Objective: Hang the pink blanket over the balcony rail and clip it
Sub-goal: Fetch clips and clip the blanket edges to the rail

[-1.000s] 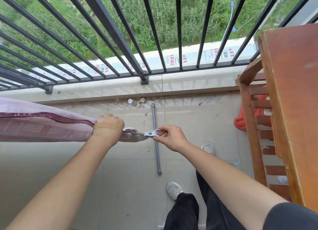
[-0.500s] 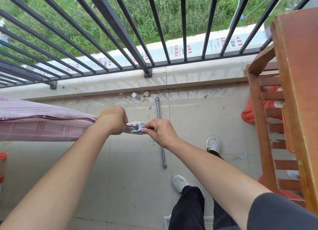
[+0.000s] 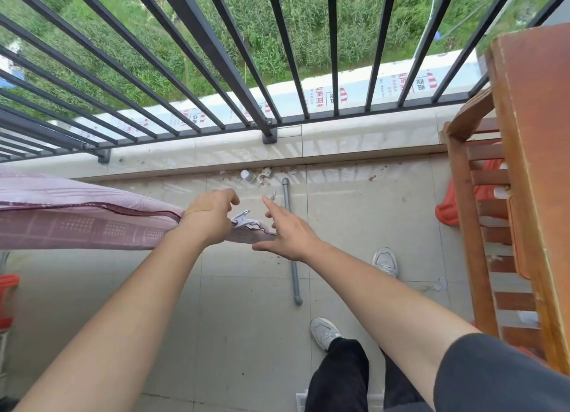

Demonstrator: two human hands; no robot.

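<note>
While the left hand (image 3: pixel 212 218) curled loosely over the end of the pink patterned blanket (image 3: pixel 77 217), its fingers (image 3: pixel 229 199) were bent apart and reaching forward, and whether they still pinched the cloth could not be told from this angle. The small silvery-white metal clip (image 3: pixel 241 218) sat just beside that hand, on its right, biting the blanket's dark-piped edge with its handles tilted up. The right hand (image 3: pixel 288 229) was spread wide and held nothing, its forefinger pointing toward the railing and its thumb lying along the underside of the blanket's narrow tip; the clip lay between the two hands, touched by neither so far as could be seen.

The blanket stretched out level to the left, thick and folded, with a pale pink top, a maroon piping seam and a darker pink side printed with small square dot patterns.

Below it lay the beige tiled balcony floor (image 3: pixel 246 319), with a grey plastic pipe (image 3: pixel 291 242) resting on it. The black metal balcony railing (image 3: pixel 216 56) stood beyond the hands, and a reddish-brown wooden slatted rack (image 3: pixel 481 226) stood at the right.
</note>
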